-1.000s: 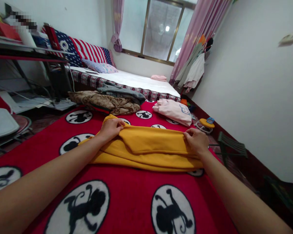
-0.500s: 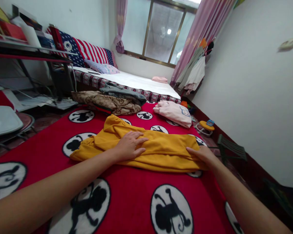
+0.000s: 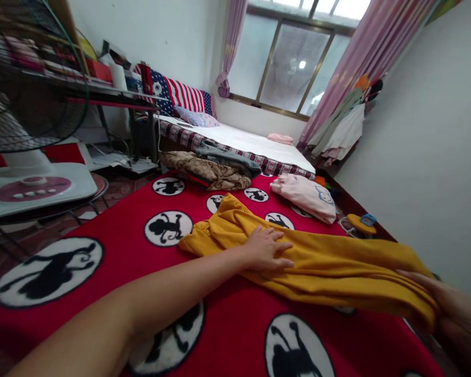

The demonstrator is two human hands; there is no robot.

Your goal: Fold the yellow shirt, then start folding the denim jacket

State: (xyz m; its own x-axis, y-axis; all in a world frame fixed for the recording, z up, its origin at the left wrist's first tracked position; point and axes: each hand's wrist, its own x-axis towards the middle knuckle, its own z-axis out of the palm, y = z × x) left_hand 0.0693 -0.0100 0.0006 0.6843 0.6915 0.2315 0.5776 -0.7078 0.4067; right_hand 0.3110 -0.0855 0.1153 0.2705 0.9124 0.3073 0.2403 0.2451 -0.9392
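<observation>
A mustard-yellow garment [image 3: 329,264] lies folded lengthwise across a red blanket [image 3: 113,246] printed with black monkey figures in white circles. My left hand [image 3: 265,248] rests flat on the garment's middle, fingers spread and pressing down. My right hand [image 3: 441,303] is at the garment's right end near the frame's lower right edge, with the cloth draped over its fingers.
Beyond the garment lie a brown patterned bundle [image 3: 206,173], a grey cloth [image 3: 230,157] and a pink folded garment [image 3: 306,193]. A bed [image 3: 255,144] stands under the window. A fan [image 3: 27,99] and a shelf [image 3: 102,94] are at left. A yellow stool [image 3: 360,224] stands at right.
The view has swung to the left. My left hand stays flat on the garment. My right hand has drawn the garment's right end out further to the right, stretching it longer.
</observation>
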